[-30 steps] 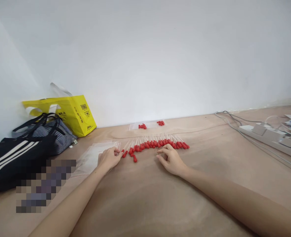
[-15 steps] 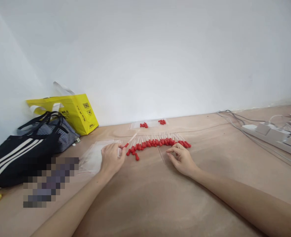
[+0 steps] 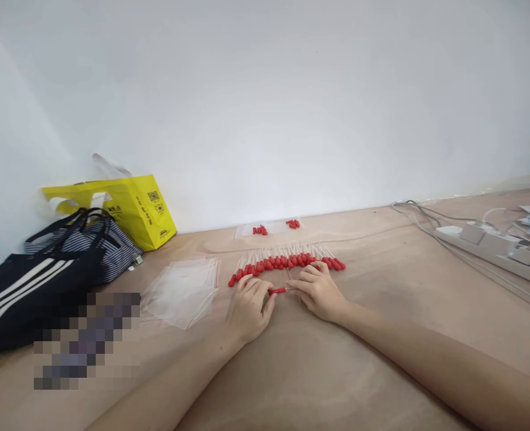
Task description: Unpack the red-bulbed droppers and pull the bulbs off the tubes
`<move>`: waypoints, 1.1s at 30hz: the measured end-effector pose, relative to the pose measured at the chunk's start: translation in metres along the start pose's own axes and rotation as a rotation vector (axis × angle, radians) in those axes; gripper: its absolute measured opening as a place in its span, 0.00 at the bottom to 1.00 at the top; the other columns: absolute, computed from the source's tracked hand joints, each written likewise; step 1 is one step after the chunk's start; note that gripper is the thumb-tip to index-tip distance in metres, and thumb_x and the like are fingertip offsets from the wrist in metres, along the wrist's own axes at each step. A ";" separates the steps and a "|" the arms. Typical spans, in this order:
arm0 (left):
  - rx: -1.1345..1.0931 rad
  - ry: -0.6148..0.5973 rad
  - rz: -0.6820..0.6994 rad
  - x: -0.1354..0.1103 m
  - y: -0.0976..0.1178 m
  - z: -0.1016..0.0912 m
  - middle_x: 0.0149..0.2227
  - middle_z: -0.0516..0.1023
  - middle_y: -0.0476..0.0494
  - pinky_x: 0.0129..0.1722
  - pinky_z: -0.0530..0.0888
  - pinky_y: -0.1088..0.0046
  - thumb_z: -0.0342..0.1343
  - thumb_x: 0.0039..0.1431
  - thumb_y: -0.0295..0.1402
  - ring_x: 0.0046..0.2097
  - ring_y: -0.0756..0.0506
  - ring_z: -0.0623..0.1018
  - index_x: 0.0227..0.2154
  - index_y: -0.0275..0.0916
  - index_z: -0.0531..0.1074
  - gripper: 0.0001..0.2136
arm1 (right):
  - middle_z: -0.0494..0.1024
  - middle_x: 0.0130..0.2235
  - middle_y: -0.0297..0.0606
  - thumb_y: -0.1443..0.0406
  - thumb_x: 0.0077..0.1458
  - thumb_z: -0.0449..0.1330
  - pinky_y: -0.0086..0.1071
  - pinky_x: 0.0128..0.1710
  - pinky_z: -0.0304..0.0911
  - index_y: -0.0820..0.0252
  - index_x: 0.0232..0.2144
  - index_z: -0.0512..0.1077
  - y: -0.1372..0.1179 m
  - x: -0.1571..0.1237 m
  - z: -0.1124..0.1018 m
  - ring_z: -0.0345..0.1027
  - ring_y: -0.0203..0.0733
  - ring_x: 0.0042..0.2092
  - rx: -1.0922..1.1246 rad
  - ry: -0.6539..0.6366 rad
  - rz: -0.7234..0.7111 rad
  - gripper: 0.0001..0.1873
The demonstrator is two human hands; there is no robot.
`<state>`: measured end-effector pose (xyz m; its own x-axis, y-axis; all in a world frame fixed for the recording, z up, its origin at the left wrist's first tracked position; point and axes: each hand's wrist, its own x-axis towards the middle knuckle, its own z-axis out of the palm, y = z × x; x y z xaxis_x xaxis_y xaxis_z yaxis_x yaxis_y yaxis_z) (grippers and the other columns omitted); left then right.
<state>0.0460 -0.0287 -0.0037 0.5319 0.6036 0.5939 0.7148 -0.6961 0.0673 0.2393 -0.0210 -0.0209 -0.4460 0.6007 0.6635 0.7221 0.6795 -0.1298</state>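
In front of the row, between my two hands, a dropper with a red rubber bulb (image 3: 278,291) lies crosswise. My left hand (image 3: 250,306) pinches its bulb end with thumb and fingers. At its thin clear stem, my right hand (image 3: 318,292) has its fingertips closed; how firmly they grip cannot be seen. Just beyond my hands lies a fanned row of droppers (image 3: 277,262), red bulbs toward me and clear stems pointing at the wall. My right hand's fingers cover some bulbs at the row's right part.
Clear flat plastic bags (image 3: 179,290) are stacked on the left. Behind the row, a bag (image 3: 273,229) carries two clusters of red bulbs. A yellow bag (image 3: 154,209) and a black striped bag (image 3: 35,293) stand at far left. A power strip (image 3: 498,245) with cables lies right.
My left hand has moved right, away from the plastic bags, to meet my right hand at the dropper. The loose bulb in front of the row is no longer visible there. The view has shifted slightly.
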 end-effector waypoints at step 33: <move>-0.007 0.031 0.114 -0.007 -0.015 -0.006 0.34 0.77 0.48 0.54 0.53 0.51 0.45 0.56 0.27 0.43 0.45 0.73 0.29 0.40 0.71 0.10 | 0.69 0.22 0.34 0.66 0.54 0.49 0.39 0.40 0.45 0.56 0.29 0.72 0.001 -0.005 -0.007 0.54 0.37 0.31 -0.016 0.001 -0.070 0.11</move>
<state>0.0284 -0.0247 -0.0043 0.5955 0.5080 0.6224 0.6470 -0.7625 0.0033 0.2461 -0.0262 -0.0193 -0.4953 0.5513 0.6714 0.6975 0.7130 -0.0710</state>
